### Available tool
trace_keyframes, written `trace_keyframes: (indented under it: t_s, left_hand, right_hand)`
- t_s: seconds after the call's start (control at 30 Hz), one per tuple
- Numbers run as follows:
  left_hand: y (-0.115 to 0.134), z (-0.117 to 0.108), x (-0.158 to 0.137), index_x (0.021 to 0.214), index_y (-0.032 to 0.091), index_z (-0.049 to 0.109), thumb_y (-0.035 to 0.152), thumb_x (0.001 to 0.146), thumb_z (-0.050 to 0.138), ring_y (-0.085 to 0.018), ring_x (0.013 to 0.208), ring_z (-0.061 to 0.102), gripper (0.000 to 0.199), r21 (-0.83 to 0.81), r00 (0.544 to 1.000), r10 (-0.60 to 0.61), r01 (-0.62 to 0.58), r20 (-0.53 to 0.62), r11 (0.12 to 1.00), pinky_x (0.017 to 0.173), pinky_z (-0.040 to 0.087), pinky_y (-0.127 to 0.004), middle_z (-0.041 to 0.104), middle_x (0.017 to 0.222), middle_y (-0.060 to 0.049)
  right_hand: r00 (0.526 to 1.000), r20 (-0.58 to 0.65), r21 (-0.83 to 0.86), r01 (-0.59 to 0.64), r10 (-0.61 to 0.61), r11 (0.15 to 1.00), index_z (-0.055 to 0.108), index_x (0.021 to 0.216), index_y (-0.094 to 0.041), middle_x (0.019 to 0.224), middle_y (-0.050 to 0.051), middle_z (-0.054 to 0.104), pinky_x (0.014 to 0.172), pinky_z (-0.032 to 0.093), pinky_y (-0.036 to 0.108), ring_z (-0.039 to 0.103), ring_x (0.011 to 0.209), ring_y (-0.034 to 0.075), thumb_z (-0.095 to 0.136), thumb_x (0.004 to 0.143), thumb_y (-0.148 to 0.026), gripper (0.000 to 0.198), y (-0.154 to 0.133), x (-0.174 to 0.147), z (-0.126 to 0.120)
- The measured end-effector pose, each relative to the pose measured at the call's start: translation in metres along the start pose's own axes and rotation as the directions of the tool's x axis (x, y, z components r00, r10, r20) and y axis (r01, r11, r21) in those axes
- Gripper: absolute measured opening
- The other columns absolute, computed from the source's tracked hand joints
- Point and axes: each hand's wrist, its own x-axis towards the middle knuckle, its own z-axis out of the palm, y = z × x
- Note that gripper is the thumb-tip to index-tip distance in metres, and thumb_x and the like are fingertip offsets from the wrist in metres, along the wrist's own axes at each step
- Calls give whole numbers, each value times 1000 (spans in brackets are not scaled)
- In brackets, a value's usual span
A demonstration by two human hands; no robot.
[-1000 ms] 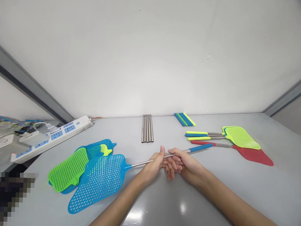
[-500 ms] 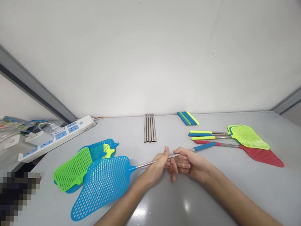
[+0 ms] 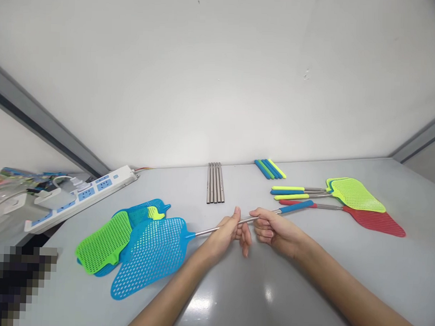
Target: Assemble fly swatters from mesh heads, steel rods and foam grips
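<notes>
Both hands grip the thin metal rod of a blue fly swatter (image 3: 153, 256), held just above the table. My left hand (image 3: 225, 232) is closed round the rod on the side of the mesh head, thumb pointing up. Close beside it, my right hand (image 3: 275, 231) is closed on the rod near the blue handle (image 3: 296, 207). The swatter's head points left and partly covers other loose swatter heads, among them a green one (image 3: 104, 242) and a yellow one (image 3: 155, 212).
Several metal tubes (image 3: 216, 183) lie in a row near the wall, with several coloured handles (image 3: 270, 169) to their right. Swatters with handles, including a red one (image 3: 376, 220), are piled at right. A power strip (image 3: 98, 187) with plugs lies at left.
The blue swatter's head has risen slightly and its lower corner has shifted right. My hands have moved a little apart along the rod, both still gripping it.
</notes>
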Motion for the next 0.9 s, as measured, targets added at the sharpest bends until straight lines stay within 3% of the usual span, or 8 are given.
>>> trace_keyframes:
  t_s: [0.27, 0.47, 0.6, 0.77, 0.9]
  left_hand:
    - [-4, -6, 4, 53, 12, 55, 60, 76, 20, -13, 40, 49, 64, -48, 1000, 18, -18, 12, 999, 52, 39, -27, 50, 39, -3]
    - [-6, -7, 4, 54, 11, 55, 54, 80, 23, -11, 40, 47, 59, -97, 998, 64, -65, -14, 993, 51, 39, -25, 49, 40, -2]
    - [-5, -7, 3, 51, 12, 54, 52, 80, 24, -10, 38, 44, 58, -120, 995, 91, -95, -39, 988, 49, 38, -24, 47, 38, -1]
    - [-6, -6, 4, 51, 12, 53, 54, 78, 30, -9, 37, 41, 55, -108, 991, 129, -134, -46, 985, 43, 34, -22, 48, 39, -1]
    - [-7, -5, 5, 48, 12, 53, 55, 76, 33, -10, 37, 42, 55, -65, 988, 152, -154, -40, 986, 49, 36, -24, 49, 37, -2]
  right_hand:
    - [979, 14, -92, 203, -202, 975, 27, 46, -19, 42, -8, 21, 43, 20, 24, 19, 38, 6, 52, 70, -37, 39, 11, 2, 5]
    - [968, 87, -29, 239, -236, 971, 34, 40, -17, 39, -7, 21, 45, 22, 25, 24, 37, 6, 43, 73, -34, 38, 10, 4, 1]
    - [961, 95, -107, 271, -261, 957, 37, 42, -16, 40, -6, 27, 44, 22, 24, 27, 37, 6, 42, 73, -30, 35, 10, 2, 5]
    - [942, 153, -182, 325, -300, 928, 39, 45, -16, 39, -6, 27, 44, 20, 23, 26, 38, 6, 45, 74, -40, 38, 15, 1, 9]
    - [936, 217, -159, 312, -275, 937, 40, 48, -16, 40, -7, 25, 45, 21, 23, 28, 39, 6, 45, 73, -46, 39, 19, 1, 11]
